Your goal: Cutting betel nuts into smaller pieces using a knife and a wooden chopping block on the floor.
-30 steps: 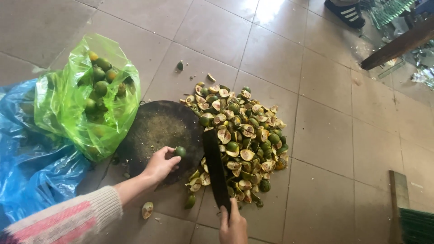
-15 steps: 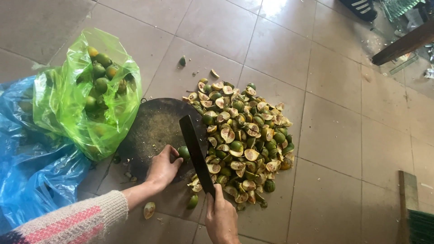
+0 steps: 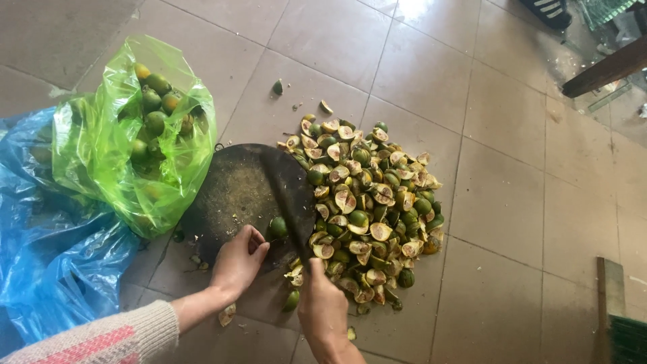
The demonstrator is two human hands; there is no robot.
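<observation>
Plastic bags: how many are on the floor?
2. The green bag, holding whole green fruit, lies left of the round board; the blue bag lies under and behind it, partly out of frame.

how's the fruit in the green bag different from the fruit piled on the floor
The fruit in the green bag is whole, with smooth green or yellowish skins; the pile on the floor is mostly cut pieces showing pale, brownish insides. The bagged fruit sits bunched inside thin plastic left of the dark round chopping board; the pile lies loose on bare tiles to its right. Both look like the same small round green fruit.
</observation>
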